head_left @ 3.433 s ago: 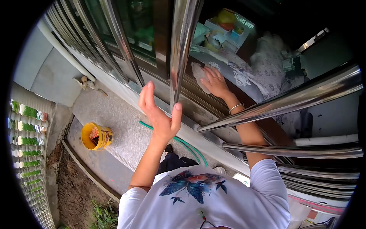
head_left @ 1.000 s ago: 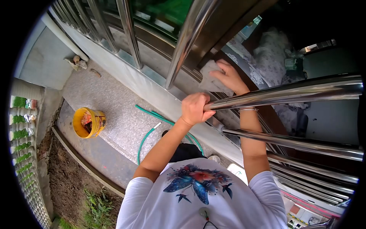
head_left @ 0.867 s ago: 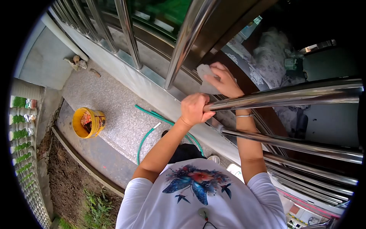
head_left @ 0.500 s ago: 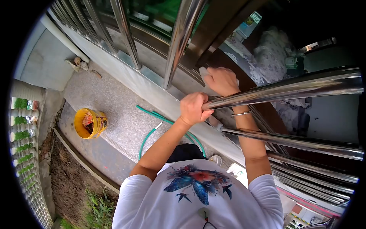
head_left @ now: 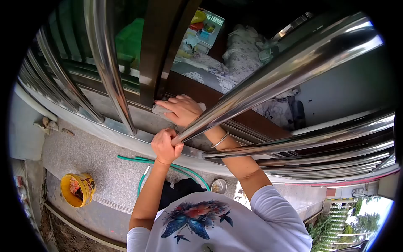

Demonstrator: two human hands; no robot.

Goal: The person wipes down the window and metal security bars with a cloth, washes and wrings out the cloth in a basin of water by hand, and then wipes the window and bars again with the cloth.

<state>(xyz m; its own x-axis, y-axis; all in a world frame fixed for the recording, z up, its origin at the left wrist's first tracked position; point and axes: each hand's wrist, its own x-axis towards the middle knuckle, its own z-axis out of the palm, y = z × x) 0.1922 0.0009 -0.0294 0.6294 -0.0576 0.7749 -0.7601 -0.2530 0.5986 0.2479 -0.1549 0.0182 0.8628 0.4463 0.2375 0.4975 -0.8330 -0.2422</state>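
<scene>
My left hand (head_left: 166, 147) is wrapped round the lower end of a shiny metal window bar (head_left: 252, 90). My right hand (head_left: 184, 111), with a bracelet (head_left: 220, 140) on its wrist, reaches between the bars. It presses a greyish-white cloth (head_left: 160, 110) onto the window frame's lower track, by the foot of the dark brown upright (head_left: 153, 54). Part of the cloth is hidden beneath the palm, and its fingers lie stretched over it. Past the open window, a patterned cover (head_left: 243, 50) and several small items show inside the room.
More metal bars (head_left: 103, 54) run along the sill on both sides. Below, a yellow bucket (head_left: 87, 189) with stuff inside stands on the concrete. A green hose (head_left: 191, 172) curls near my feet, beside a small metal bowl (head_left: 218, 186).
My view has swung to the right. My right hand has gone from a bunched grip to fingers stretched over the cloth, near the brown upright. My left hand keeps hold of the bar.
</scene>
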